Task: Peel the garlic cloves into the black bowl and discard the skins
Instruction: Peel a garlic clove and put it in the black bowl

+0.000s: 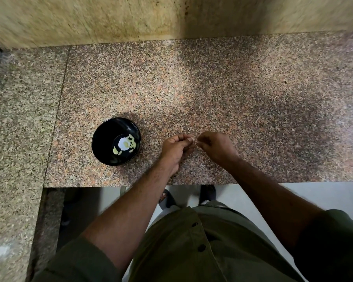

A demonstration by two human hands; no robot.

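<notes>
While both hands are hovering over the speckled granite counter [212,88], the left hand [176,148] and right hand [215,146] are pinching something tiny (unidentifiable); left of them, the round glossy black bowl [102,137] is holding pale peeled cloves [116,151].

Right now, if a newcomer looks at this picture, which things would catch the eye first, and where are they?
First the black bowl, standing on the speckled granite counter to the left of the hands, with pale peeled garlic cloves at its bottom. Next the two hands, left hand and right hand, held close together just above the counter's front part, fingertips pinching something too small to identify.
</notes>
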